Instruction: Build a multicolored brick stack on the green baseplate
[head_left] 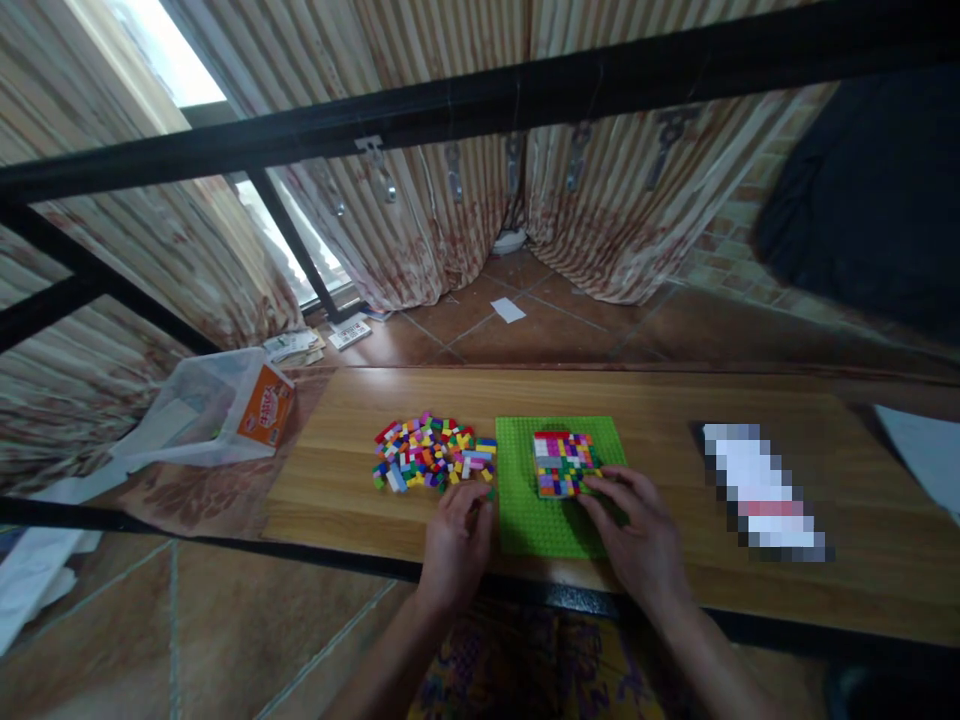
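Note:
On the green studded baseplate (517, 525) sits a low rectangular block of multicoloured toy bricks (559, 463). My right hand (637, 520) grips the right edge of that block, thumb and fingertips against its lower right corner. What lies directly under those fingertips is partly hidden. Left of the plate, a loose heap of small toy bricks (427, 452) lies on the table. My left hand (459, 535) is at the heap's near right side, fingers curled in a pinch, with a small green toy brick (490, 493) at the fingertips.
The wooden table (330, 440) has a dark front edge. A blurred-out flat object (761, 490) lies to the right, white paper (919, 450) beyond it. A clear plastic bin (217, 405) stands left. A black metal rail (450, 115) crosses above, before striped curtains (420, 240).

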